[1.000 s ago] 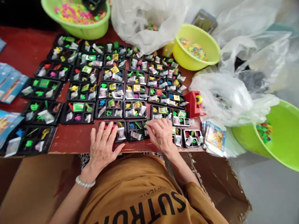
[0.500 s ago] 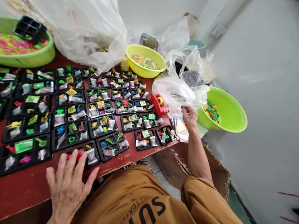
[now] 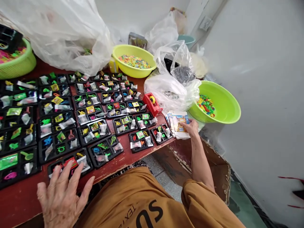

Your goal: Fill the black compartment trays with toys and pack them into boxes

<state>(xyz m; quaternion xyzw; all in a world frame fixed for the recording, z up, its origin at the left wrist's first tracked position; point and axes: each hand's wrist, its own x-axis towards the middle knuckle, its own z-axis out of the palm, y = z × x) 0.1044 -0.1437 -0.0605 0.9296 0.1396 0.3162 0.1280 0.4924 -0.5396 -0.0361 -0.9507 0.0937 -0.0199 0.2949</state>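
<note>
My left hand [image 3: 63, 193] is spread, palm down, at the table's front edge. Its fingertips lie over the near side of a black tray [image 3: 86, 155] that holds a red packet and a wrapped piece. At the right end of the table, my right hand [image 3: 192, 127] has its thumb and fingers on the right edge of the fanned printed cards [image 3: 178, 122]. Left of the cards is a small black tray [image 3: 161, 134] with small toys and wrapped pieces. A red tape dispenser [image 3: 153, 106] stands behind them.
Rows of filled black trays [image 3: 58, 145] cover the red table [image 3: 21, 202]. Behind them are plastic bags [image 3: 71, 34] and a yellow basin [image 3: 135, 74]. A green basin [image 3: 225, 101] with small toys is at the right, above a cardboard box [image 3: 218, 171].
My right hand has come down from above the cards onto their right edge. The view has shifted, so the table's things appear farther left. My left hand remains spread by the tray.
</note>
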